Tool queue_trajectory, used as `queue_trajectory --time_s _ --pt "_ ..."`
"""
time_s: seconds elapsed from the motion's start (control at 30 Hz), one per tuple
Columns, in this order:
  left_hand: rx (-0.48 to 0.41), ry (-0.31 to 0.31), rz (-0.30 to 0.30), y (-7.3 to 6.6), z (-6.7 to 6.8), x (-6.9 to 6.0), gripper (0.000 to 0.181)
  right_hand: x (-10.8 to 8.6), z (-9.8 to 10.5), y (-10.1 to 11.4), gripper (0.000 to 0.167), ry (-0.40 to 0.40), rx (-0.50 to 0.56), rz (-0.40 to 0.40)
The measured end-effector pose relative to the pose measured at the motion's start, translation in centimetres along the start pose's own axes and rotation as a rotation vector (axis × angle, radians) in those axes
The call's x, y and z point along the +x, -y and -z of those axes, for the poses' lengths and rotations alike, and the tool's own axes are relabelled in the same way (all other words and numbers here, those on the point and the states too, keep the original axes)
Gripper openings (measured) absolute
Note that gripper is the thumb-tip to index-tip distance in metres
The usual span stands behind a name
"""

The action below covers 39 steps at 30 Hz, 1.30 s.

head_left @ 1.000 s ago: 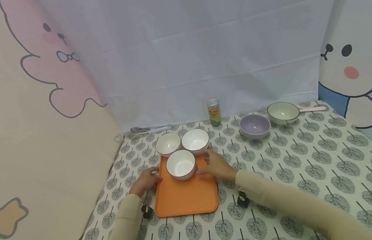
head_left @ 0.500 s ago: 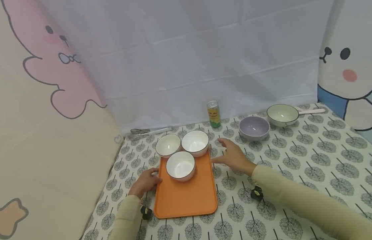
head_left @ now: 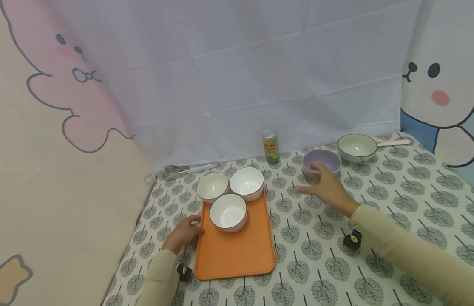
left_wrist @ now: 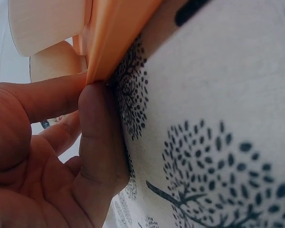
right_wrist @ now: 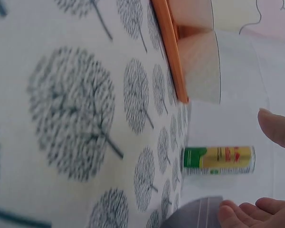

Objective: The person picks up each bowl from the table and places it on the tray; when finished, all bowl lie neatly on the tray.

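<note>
An orange tray [head_left: 237, 255] lies on the table with a white bowl [head_left: 228, 216] on it. Two more white bowls, one left [head_left: 212, 187] and one right [head_left: 247, 183], stand at the tray's far end. My left hand [head_left: 184, 232] is at the tray's left side; in the left wrist view its thumb and a finger pinch the tray's rim [left_wrist: 115, 40]. My right hand [head_left: 328, 190] is in front of the purple bowl [head_left: 324, 158], thumb and fingers spread with nothing between them. It overlaps the bowl's near side; whether they touch I cannot tell.
A yellow and green drink can [head_left: 271, 147] stands near the back curtain. Behind the purple bowl is a pale green bowl [head_left: 357, 148], beside a pink handle [head_left: 394, 143]. Whisks [head_left: 177, 169] lie at the back left. A tree-patterned cloth [head_left: 305, 255] covers the table.
My right hand has left the white bowls at the tray and moved right, to the purple bowl. My left hand stays at the tray's left edge. The bowls and tray stand as before.
</note>
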<state>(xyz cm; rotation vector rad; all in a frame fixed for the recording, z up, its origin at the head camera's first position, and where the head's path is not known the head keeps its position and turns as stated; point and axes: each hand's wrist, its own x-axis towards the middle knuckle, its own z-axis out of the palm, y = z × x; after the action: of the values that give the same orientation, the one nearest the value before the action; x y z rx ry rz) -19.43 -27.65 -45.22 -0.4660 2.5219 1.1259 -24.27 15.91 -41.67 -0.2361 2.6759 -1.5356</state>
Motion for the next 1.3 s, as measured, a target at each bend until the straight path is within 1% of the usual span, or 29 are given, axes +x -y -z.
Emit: queue_trajectory --time_s 0.1,0.2,0.3,0.47,0.63,0.83,1.0,1.13,1.2,1.3 --pt "-0.013 -0.005 -0.001 0.1 0.1 -0.1 0.055 -0.3 0.9 -0.7 0.105 -0.009 0.01 -0.016" --pt "-0.017 -0.002 -0.013 0.1 0.0 -0.1 0.054 -0.6 1.9 -1.5 0.107 -0.026 0.02 -0.026" --pt "-0.01 0.003 -0.022 0.1 0.1 -0.1 0.054 -0.8 2.7 -2.2 0.11 -0.061 0.017 -0.031" --pt "-0.005 -0.005 -0.007 0.1 0.2 -0.1 0.055 -0.8 3.9 -2.7 0.113 -0.136 0.002 -0.032" --pt "-0.001 0.0 -0.015 0.1 0.2 -0.1 0.054 -0.4 4.8 -3.4 0.113 -0.168 -0.002 -0.056" --pt "0.014 -0.005 -0.006 0.0 0.0 0.0 0.055 0.6 5.3 -4.6 0.121 -0.145 -0.001 -0.116" --pt "0.008 0.001 -0.01 -0.1 0.1 -0.1 0.055 1.7 5.3 -5.6 0.124 -0.109 0.007 -0.121" --pt "0.003 -0.001 -0.002 -0.1 0.1 -0.2 0.055 2.8 4.9 -6.4 0.126 -0.088 0.011 -0.076" --pt "0.001 -0.001 0.004 0.0 0.1 -0.1 0.055 3.3 4.6 -6.7 0.123 -0.085 0.016 -0.049" --pt "-0.001 0.005 0.007 0.1 0.1 0.0 0.055 4.0 4.3 -7.1 0.116 -0.078 0.05 -0.013"
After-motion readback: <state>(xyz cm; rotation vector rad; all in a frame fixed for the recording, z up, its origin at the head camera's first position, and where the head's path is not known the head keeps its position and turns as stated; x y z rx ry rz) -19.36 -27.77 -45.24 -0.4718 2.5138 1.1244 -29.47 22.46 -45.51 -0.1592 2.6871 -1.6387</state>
